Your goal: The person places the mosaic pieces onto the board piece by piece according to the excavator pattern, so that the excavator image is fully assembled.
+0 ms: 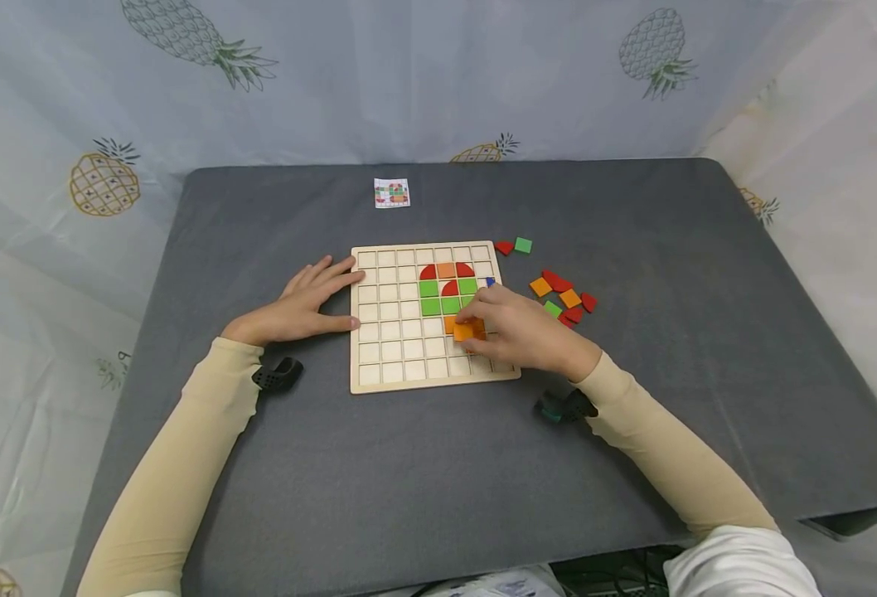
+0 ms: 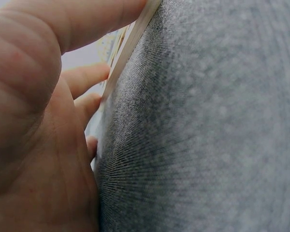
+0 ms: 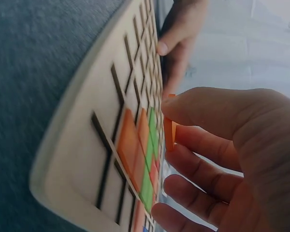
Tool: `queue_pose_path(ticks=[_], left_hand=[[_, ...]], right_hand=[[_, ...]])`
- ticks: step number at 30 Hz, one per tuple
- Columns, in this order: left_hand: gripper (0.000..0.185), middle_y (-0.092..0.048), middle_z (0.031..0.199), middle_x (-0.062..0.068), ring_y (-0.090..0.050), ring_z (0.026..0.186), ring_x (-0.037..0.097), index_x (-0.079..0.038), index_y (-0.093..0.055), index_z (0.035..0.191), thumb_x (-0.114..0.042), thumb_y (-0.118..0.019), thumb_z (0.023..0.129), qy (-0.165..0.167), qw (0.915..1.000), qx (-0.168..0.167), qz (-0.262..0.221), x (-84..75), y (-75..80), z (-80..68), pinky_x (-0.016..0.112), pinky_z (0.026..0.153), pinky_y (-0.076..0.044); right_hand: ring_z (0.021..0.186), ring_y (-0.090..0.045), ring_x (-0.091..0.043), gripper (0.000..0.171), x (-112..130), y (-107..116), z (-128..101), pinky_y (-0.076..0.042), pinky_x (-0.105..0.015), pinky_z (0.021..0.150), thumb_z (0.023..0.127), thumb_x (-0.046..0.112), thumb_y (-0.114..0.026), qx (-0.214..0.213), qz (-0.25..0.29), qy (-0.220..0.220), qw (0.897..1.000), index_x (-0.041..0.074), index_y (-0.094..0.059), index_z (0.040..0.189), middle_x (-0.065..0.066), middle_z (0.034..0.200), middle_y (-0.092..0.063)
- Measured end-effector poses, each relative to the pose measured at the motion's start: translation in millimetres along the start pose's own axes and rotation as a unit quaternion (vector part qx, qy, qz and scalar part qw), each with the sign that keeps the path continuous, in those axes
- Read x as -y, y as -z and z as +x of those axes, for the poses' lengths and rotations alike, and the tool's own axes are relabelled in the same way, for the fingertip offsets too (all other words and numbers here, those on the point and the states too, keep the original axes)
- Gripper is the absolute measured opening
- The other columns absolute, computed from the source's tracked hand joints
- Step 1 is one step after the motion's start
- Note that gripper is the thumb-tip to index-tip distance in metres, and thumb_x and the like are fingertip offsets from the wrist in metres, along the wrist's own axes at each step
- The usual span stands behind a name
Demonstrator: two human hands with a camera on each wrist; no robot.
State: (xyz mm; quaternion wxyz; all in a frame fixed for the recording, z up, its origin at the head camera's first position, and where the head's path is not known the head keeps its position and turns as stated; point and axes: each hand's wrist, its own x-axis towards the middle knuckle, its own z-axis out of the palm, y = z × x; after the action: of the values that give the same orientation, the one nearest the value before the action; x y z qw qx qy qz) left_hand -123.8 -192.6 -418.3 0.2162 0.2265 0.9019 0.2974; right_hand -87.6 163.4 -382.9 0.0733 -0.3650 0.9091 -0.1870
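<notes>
A wooden grid board (image 1: 401, 348) lies on the grey table (image 1: 379, 464), and a coloured figure is partly laid in its upper right cells: 2 red quarter-rounds with an orange square between them, green squares and a red piece below, and 1 orange square under those. An orange tile (image 1: 469, 331) is pinched between the thumb and fingers of the right hand (image 1: 516, 332), held just above the board beside the laid orange square, not yet seated. The board's left edge is steadied by the left hand (image 1: 300, 307), spread flat with straight fingers. Most cells are judged unfilled. Loose tiles (image 1: 561, 297) wait at the board's right, and a small pattern card (image 1: 391, 193) lies well beyond.
</notes>
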Motion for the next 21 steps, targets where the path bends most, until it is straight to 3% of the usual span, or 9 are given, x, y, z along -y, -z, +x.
queue_pose_path(ticks=[6,21], left_hand=[[0.084,-0.003,0.173,0.004,0.013,0.159,0.033,-0.022,-0.022,0.164,-0.044,-0.067,0.096,0.001,0.9999,0.012,0.004,0.0,1.3,0.3,0.059,0.126,0.01],[0.083,-0.003,0.173,0.004,0.012,0.159,0.033,-0.021,-0.023,0.163,-0.044,-0.066,0.097,-0.001,0.9999,0.01,0.003,1.0,0.6,0.3,0.059,0.126,0.009]], right_hand=[[0.092,-0.052,-0.015,0.031,2,-9,3,-0.047,-0.029,0.078,0.089,0.03,-0.079,0.019,-0.003,0.006,1.0,0.013,-0.075,0.114,0.001,0.106,-0.068],[0.093,-0.054,-0.017,0.03,0,-14,3,-0.048,-0.032,0.082,0.09,0.028,-0.078,0.028,-0.022,0.023,0.999,0.013,-0.075,0.117,-0.001,0.106,-0.067]])
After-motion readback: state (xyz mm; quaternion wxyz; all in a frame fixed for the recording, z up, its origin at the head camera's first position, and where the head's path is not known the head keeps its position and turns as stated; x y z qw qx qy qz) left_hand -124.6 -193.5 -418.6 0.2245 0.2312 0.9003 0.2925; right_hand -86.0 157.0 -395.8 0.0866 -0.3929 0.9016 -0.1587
